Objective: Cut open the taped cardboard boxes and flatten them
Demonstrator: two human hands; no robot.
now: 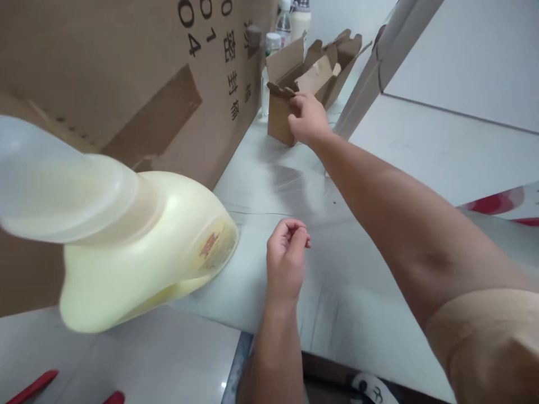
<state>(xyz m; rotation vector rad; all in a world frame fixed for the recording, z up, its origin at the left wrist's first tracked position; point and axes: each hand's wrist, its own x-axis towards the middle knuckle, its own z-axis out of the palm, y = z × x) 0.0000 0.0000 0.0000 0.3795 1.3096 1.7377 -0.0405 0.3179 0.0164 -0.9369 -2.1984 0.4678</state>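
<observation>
My right hand (309, 118) reaches far forward, its thumb and fingers closed on the near edge of an open cardboard box (279, 115). The box is small and brown, with its top flaps raised. My left hand (286, 244) is held over the pale table (252, 224), nearer to me. Its fingers are curled in and the thumb rests against them; nothing shows in its grasp. To the left of it stands a large pale yellow jug (138, 258) with a label low on its side and a translucent top.
A big printed carton (168, 84) walls off the left side. Bottles (283, 25) stand behind the small box, with another open cardboard box (346, 53) beside it. White panels (455, 84) rise on the right. Red objects (36, 387) lie at lower left.
</observation>
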